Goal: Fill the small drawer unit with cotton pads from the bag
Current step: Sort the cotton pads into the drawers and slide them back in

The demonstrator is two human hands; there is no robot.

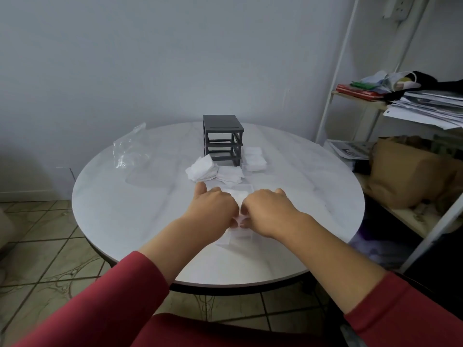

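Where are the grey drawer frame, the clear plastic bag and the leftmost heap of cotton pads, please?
grey drawer frame point(221, 122): head view, its top panel.
clear plastic bag point(130, 149): head view, its crumpled middle.
leftmost heap of cotton pads point(202, 169): head view, its top.

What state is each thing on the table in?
drawer frame: upright, slots empty, drawers out.
plastic bag: crumpled, apparently empty.
cotton pads: two loose piles before frame.
far drawer: beside frame, full of cotton pads.
near drawer: on table, partly filled.
left hand: fingers curled on cotton pads in near drawer.
right hand: same.
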